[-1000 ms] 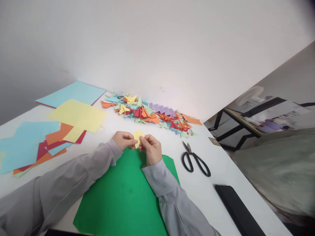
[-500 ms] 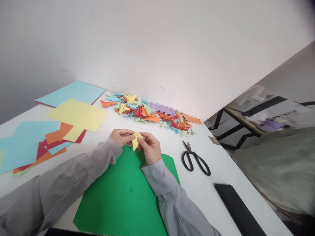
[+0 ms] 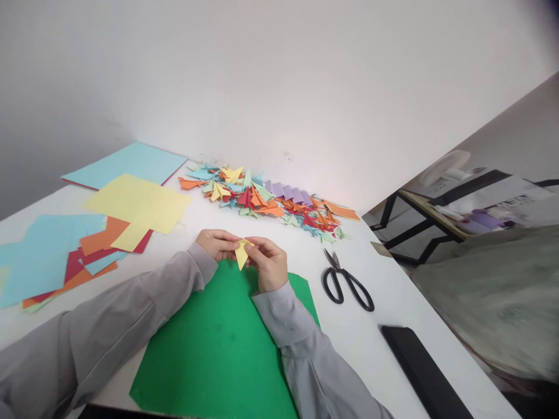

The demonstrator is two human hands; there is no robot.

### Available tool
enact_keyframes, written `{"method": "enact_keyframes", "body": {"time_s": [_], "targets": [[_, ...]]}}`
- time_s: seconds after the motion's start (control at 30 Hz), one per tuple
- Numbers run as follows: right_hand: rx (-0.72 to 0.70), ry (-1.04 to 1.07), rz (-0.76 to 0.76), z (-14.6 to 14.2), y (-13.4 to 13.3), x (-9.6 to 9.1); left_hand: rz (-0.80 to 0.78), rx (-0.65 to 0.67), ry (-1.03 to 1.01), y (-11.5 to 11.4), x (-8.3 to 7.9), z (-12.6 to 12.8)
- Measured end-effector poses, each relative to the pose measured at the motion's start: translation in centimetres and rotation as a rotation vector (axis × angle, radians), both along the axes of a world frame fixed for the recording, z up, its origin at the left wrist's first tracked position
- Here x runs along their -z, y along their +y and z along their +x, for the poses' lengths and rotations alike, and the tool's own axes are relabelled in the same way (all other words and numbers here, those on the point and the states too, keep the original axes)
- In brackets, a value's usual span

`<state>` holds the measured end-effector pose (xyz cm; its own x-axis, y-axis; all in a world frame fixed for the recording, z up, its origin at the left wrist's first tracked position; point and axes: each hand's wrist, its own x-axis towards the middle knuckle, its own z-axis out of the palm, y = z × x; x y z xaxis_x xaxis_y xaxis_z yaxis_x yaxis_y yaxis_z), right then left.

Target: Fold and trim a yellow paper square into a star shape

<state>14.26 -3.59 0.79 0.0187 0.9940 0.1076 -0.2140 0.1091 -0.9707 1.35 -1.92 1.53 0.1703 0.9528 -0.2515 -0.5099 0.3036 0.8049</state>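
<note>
A smooth pale wall (image 3: pixel 262 75) backs the white surface (image 3: pixel 367 349). A flat green sheet (image 3: pixel 218 349) spreads beneath grey cloth sleeves (image 3: pixel 301 343); beyond lies a long heap of sharp-creased paper shapes (image 3: pixel 262 201), with black-handled scissors (image 3: pixel 336 268) nearby. By the sheet's far edge, the right hand (image 3: pixel 271 265) and left hand (image 3: pixel 217 244) have their fingers clamped on a small folded yellow paper (image 3: pixel 241 258), tapering to a point.

Table (image 3: pixel 353 334): mat (image 3: pixel 218 349), front centre. Held paper (image 3: pixel 241 258): near mat's far edge. Folded paper pieces (image 3: pixel 247 199): behind, along wall (image 3: pixel 279 87). Paper sheets (image 3: pixel 135 201): left. Scissors (image 3: pixel 337 268): right of mat. Bar (image 3: pixel 423 372): front right.
</note>
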Motion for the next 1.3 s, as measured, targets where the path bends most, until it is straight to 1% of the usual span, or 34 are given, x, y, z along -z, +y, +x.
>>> {"method": "enact_keyframes", "body": {"time_s": [0.1,0.17,0.33,0.5,0.63,0.77,0.9,1.0,1.17,1.3], "targets": [[-0.041,0.059,-0.029,0.0,0.0,-0.1,-0.008,-0.034,-0.011,0.0,-0.2,0.0],[-0.043,0.067,-0.042,0.0,0.0,-0.1,-0.004,-0.044,-0.001,0.0,-0.1,0.0],[0.019,0.024,-0.015,0.0,0.1,0.1,0.038,-0.041,0.02,0.1,0.4,0.3],[0.047,0.059,-0.015,0.1,0.2,0.2,0.063,-0.013,0.007,0.1,0.6,0.4],[0.034,0.099,-0.019,0.1,0.2,0.1,0.062,-0.009,0.01,-0.1,0.4,0.3],[0.055,0.088,-0.025,0.0,0.1,0.0,0.056,-0.005,0.019,-0.3,-0.2,0.2],[0.059,0.108,-0.027,0.1,0.2,0.0,0.003,0.04,-0.05,-0.4,-0.8,0.1],[0.067,0.135,-0.037,0.1,0.3,0.0,-0.032,0.043,-0.073,-0.4,-1.0,0.1],[0.084,0.129,-0.033,0.2,0.4,0.2,-0.038,0.046,-0.043,-0.4,-1.1,0.2],[0.1,0.073,0.011,0.1,0.2,0.1,-0.003,0.093,-0.004,-0.4,-0.7,0.4]]}}
